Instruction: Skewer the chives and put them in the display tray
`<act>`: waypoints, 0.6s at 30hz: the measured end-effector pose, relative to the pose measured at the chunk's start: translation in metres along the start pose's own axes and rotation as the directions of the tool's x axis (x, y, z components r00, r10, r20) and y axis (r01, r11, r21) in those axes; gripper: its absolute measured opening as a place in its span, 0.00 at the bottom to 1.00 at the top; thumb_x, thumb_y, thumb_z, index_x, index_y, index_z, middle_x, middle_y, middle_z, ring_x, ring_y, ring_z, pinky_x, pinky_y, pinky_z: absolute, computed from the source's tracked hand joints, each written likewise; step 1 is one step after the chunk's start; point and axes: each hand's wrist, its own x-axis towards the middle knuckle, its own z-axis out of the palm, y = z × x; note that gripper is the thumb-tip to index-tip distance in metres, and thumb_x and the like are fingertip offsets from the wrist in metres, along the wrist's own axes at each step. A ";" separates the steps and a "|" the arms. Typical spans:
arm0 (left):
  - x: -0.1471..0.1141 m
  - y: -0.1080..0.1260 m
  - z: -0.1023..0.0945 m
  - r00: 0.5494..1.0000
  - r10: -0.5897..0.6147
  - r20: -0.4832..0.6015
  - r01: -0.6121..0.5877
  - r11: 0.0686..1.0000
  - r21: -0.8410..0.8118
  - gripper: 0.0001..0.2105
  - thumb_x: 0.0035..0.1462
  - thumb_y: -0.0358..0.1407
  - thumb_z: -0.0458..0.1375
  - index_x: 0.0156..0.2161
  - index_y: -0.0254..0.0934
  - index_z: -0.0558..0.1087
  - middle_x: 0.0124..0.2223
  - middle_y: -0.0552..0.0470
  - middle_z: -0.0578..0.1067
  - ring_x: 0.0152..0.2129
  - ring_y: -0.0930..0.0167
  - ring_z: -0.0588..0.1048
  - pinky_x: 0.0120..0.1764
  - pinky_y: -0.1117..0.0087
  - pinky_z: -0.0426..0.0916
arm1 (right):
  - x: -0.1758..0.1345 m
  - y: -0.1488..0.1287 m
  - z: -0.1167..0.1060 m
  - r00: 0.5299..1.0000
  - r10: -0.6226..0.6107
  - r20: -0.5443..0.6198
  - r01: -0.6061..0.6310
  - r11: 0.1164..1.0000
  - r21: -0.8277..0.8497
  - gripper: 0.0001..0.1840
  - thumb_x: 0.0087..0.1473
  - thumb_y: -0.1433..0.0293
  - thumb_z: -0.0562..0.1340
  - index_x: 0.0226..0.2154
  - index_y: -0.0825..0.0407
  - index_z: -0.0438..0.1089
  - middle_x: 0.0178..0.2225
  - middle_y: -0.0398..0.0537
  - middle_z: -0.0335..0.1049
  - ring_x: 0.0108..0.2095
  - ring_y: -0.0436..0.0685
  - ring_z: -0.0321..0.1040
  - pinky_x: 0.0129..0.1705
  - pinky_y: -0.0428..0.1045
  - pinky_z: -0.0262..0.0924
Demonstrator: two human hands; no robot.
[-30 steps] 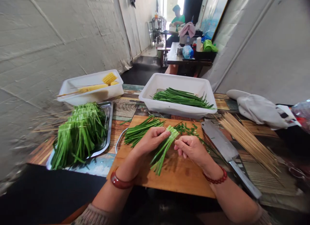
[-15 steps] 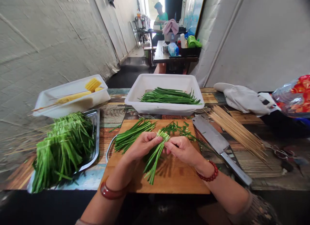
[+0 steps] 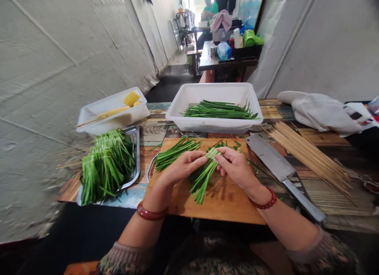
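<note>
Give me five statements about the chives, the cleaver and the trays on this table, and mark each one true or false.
1. Both the left hand and the right hand grip one bunch of chives over the cutting board. True.
2. The cleaver is in the right hand. False: it lies on the table, right of the board.
3. The white tub behind the board holds chives. True.
4. The bamboo skewers lie left of the board. False: they lie to the right, beyond the cleaver.
5. The metal tray on the left holds corn. False: it holds skewered chives.
</note>
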 end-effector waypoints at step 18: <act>-0.029 0.012 0.001 0.959 -0.060 -0.277 0.054 0.998 -0.029 0.21 0.50 0.48 0.66 0.41 0.31 0.77 0.29 0.53 0.74 0.23 0.76 0.68 0.27 0.75 0.63 | -0.002 -0.011 -0.016 0.999 0.042 -0.010 -0.040 0.981 0.191 0.19 0.52 0.52 0.65 0.29 0.52 0.67 0.18 0.35 0.62 0.14 0.43 0.55 0.11 0.39 0.47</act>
